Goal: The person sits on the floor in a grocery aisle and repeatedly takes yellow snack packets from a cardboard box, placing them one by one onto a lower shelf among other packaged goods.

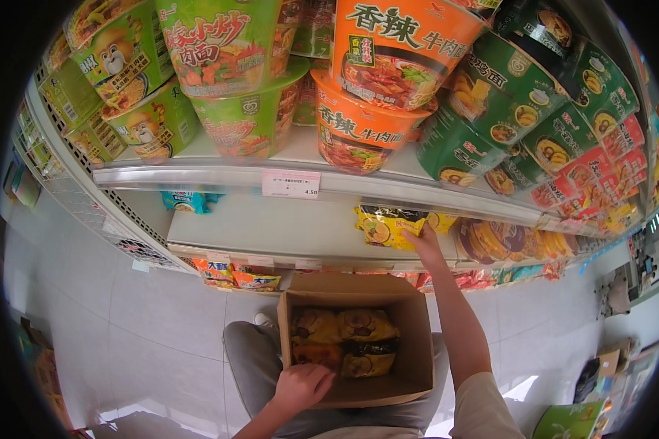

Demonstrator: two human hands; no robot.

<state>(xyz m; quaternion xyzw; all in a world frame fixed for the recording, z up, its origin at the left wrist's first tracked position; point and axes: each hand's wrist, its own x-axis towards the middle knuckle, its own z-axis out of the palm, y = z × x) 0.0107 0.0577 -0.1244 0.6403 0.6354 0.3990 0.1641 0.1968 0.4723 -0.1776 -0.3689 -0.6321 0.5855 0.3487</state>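
Observation:
My right hand (pixel 427 247) grips the right end of a yellow-and-black instant noodle packet (pixel 387 228) on the lower shelf board (pixel 274 225). Another yellow packet (pixel 442 221) lies just behind that hand. On my lap stands an open cardboard box (pixel 412 335) with several noodle packets (pixel 368 324) laid flat inside. At the box's near left side, the fingers of my left hand (pixel 303 387) reach over the rim, close to an orange-and-dark packet (pixel 316 355). Whether these fingers grip anything is hidden.
Stacked instant noodle tubs, green (pixel 230 49) and orange (pixel 362 131), fill the shelf above, whose front rail (pixel 208 178) overhangs the lower board. A blue packet (pixel 189 202) lies at its left end. Purple-and-yellow packs (pixel 489 238) stand to the right. Orange packets (pixel 255 280) sit below.

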